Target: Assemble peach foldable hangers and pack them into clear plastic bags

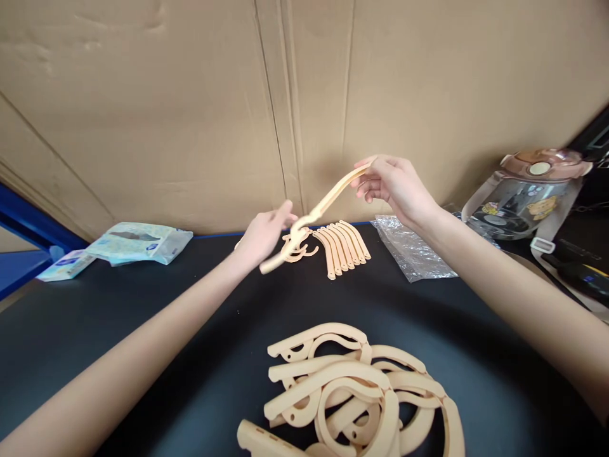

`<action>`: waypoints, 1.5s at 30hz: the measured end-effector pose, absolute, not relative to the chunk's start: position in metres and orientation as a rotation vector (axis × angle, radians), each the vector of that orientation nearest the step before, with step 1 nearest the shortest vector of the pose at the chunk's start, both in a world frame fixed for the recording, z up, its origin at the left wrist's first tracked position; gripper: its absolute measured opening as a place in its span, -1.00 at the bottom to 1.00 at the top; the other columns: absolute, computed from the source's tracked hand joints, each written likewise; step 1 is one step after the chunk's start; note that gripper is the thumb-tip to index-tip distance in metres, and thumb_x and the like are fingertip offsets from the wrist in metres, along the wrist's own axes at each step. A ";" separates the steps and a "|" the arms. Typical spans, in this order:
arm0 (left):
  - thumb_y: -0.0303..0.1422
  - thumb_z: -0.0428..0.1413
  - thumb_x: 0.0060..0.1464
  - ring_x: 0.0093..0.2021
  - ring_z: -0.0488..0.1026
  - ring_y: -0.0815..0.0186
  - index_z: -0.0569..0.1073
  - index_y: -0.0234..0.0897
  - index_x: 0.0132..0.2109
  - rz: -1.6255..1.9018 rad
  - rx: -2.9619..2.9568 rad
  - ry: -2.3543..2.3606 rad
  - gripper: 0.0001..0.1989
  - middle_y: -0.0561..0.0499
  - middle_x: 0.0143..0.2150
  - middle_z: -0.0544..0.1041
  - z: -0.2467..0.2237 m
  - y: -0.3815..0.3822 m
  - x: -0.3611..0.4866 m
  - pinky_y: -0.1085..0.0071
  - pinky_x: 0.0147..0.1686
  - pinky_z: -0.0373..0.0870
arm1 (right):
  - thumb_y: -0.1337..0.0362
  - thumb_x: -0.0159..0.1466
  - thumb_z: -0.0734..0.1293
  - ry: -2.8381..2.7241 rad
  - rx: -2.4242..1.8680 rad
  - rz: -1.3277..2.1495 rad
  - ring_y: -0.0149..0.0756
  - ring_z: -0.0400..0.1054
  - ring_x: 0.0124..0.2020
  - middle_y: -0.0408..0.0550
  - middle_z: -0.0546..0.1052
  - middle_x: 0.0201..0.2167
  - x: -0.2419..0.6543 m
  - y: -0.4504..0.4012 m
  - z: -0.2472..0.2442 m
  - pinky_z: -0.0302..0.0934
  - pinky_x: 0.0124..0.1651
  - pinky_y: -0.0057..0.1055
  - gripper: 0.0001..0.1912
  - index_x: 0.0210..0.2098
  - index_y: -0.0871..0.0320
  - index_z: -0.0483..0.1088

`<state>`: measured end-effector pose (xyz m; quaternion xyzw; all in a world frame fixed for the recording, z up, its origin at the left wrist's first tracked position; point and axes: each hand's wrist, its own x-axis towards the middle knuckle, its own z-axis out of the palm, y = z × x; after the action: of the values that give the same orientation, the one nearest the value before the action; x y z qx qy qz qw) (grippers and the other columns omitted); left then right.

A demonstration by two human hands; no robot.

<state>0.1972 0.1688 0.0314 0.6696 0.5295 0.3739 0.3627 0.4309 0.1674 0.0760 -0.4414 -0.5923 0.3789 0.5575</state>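
While the right hand (pixel 399 189) pinches a hanger (pixel 335 193) at centre: the left hand (pixel 265 236) is beside it, grip unclear.
Folded hangers (pixel 342 370), lower centre: apparently done.
Loose arms (pixel 345 251), hooks (pixel 309 254), centre: seemingly not yet joined.

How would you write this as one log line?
Right hand: holding hanger piece | Left hand: near its lower end, touch unclear | Front: hanger pile | Back: hooks, curved bars

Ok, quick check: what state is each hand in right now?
Left hand: near the lower part of a beige hanger piece; whether it grips cannot be told.
Right hand: closed, holding that piece's upper end.
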 end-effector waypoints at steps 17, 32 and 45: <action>-0.20 -0.01 0.15 -0.27 0.46 0.27 0.48 -0.35 -0.23 1.007 1.240 0.987 -0.70 -0.14 -0.22 0.54 0.052 0.159 0.202 0.39 -0.28 0.41 | 0.30 0.19 0.31 -2.140 -1.395 -0.005 -0.31 0.39 -0.37 -0.09 0.54 -0.39 0.430 0.159 0.070 0.11 -0.39 -0.43 -0.92 -0.31 0.16 0.37; -0.27 -0.10 0.26 -0.55 0.20 0.41 0.26 -0.26 -0.44 0.925 1.772 1.104 -0.70 0.14 -0.57 0.21 0.054 0.128 0.225 0.48 -0.52 0.16 | 0.12 0.42 0.09 -2.480 -1.274 -0.383 -0.29 0.36 -0.49 -0.06 0.54 -0.40 0.400 0.129 0.071 -0.12 -0.50 -0.41 -0.65 -0.21 0.17 0.41; -0.21 -0.17 0.27 -0.55 0.15 0.32 0.13 -0.19 -0.41 0.771 2.331 1.389 -0.71 0.13 -0.56 0.20 0.049 0.122 0.221 0.40 -0.48 0.00 | 0.34 0.36 0.12 -1.986 -1.197 0.699 -0.45 0.20 -0.71 -0.20 0.33 -0.71 0.407 0.160 0.042 0.09 -0.51 -0.46 -0.72 -0.45 0.18 0.30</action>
<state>0.2213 0.1218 0.0493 0.8157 0.4861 0.2699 0.1595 0.4074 0.1602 0.0424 -0.4626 -0.7675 0.2701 0.3521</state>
